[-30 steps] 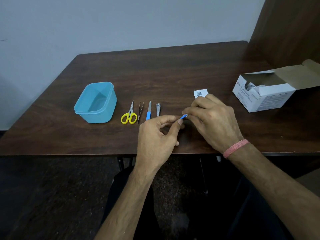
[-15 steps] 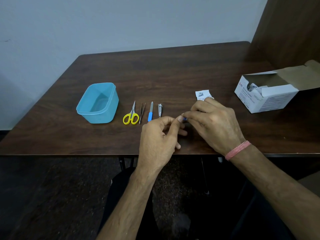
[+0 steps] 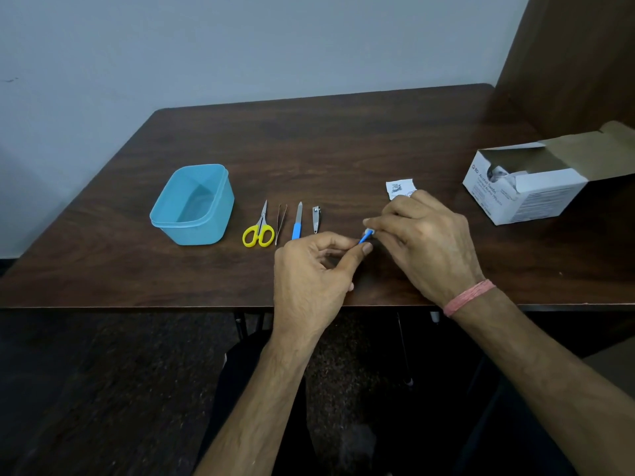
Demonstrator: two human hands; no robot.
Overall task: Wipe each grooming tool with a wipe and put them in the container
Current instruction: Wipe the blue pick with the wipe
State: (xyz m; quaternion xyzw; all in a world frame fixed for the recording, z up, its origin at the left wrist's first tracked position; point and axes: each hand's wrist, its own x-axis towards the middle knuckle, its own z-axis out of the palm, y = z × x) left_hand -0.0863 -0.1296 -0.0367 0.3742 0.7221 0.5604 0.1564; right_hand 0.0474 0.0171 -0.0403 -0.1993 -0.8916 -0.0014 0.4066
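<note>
Your left hand (image 3: pixel 311 269) pinches the near end of a slim blue plastic tool (image 3: pixel 365 237); your right hand (image 3: pixel 426 242) closes its fingertips around the far end. The tool hangs just above the dark wooden table (image 3: pixel 343 139), its long axis slanting up-right. To the left lie a metal nail clipper (image 3: pixel 316 219), a blue-handled file (image 3: pixel 297 221), thin tweezers (image 3: pixel 280 223), yellow-handled scissors (image 3: pixel 259 228), and a light-blue plastic container (image 3: pixel 192 204). A torn white wrapper (image 3: pixel 398 187) sits just behind your right hand.

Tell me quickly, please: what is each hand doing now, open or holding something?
Left hand: pinches the small blue tool between thumb and fingertip.
Right hand: fingers curled at the tool's other end; the wipe itself cannot be seen.
</note>
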